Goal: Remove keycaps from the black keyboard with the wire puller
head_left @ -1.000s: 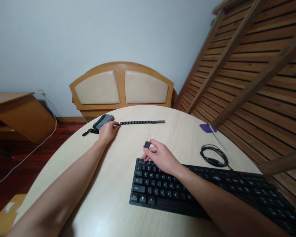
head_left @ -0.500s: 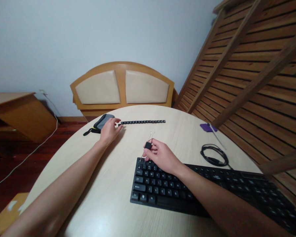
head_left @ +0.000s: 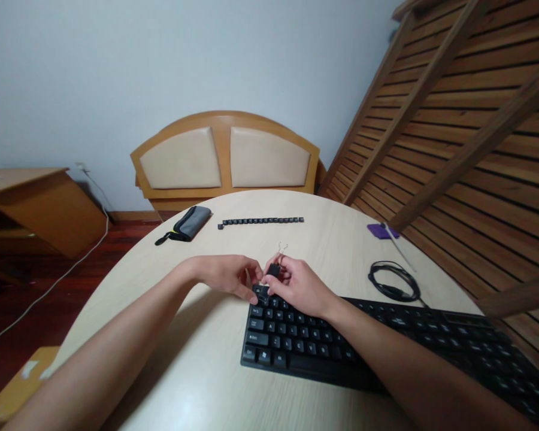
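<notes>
My right hand [head_left: 299, 284] is closed around a wire keycap puller [head_left: 273, 270] with a black block handle. Thin wire ends stick up from the handle. The hand sits over the top left part of a black keyboard [head_left: 314, 379]. My left hand [head_left: 231, 275] reaches the keyboard's upper left corner, thumb and fingers bent but apart, close to the puller's lower end. No object shows between those fingers. Farther back lies a row of loose black keycaps [head_left: 263, 221], with one keycap [head_left: 220, 227] set slightly nearer at its left end.
A grey zip pouch [head_left: 194, 223] rests at the table's left back. To the right are a coiled black cable [head_left: 393, 281], a purple cloth [head_left: 379, 231] and a thin pale stick [head_left: 402, 248]. The round table [head_left: 188, 383] stands near a slatted wooden frame [head_left: 489, 179].
My left hand has come away from the left end of the keycap row, leaving a keycap there, and moved to the keyboard corner beside my right hand. My right hand stays with the puller.
</notes>
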`<state>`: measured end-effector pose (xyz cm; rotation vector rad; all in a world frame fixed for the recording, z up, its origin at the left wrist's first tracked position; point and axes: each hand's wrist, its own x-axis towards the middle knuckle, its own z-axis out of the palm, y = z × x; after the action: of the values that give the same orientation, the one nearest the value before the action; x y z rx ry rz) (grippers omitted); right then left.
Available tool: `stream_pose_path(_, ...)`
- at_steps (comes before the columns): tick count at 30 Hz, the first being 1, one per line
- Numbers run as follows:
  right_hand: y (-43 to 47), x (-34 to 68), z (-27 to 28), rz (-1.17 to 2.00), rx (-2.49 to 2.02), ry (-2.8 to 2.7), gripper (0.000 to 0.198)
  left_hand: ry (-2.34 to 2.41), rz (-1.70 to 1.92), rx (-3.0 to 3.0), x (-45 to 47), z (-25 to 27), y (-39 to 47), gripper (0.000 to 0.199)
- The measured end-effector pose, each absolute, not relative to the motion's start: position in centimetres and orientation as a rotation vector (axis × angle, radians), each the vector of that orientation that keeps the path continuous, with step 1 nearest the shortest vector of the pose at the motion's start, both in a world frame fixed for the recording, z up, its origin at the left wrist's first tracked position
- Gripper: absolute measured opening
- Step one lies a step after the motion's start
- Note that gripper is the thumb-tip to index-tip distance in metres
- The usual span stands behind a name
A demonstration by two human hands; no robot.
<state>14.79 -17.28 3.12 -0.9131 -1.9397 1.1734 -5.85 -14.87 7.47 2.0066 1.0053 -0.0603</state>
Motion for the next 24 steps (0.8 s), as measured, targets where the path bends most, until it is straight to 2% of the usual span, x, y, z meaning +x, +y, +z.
stream_pose_path(3, -17.28, 14.91, 3.29, 1.170, -0.909, -1.974, 0.006, 1.049, -0.103, 2.037, -5.61, 7.23, -15.01, 0.039)
stream_pose_path(7, -17.33, 15.04, 3.67, 1.104, -0.909, -2.056, 0.005, 1.049, -0.150, 2.081, -5.21, 7.16, -15.14, 0.033)
stream_pose_path(24, -17.12, 15.23, 3.70, 0.444, -0.698, -2.617, 0.016, 0.962, -0.160, 2.238, -4.99, 6.87, -15.01, 0.018)
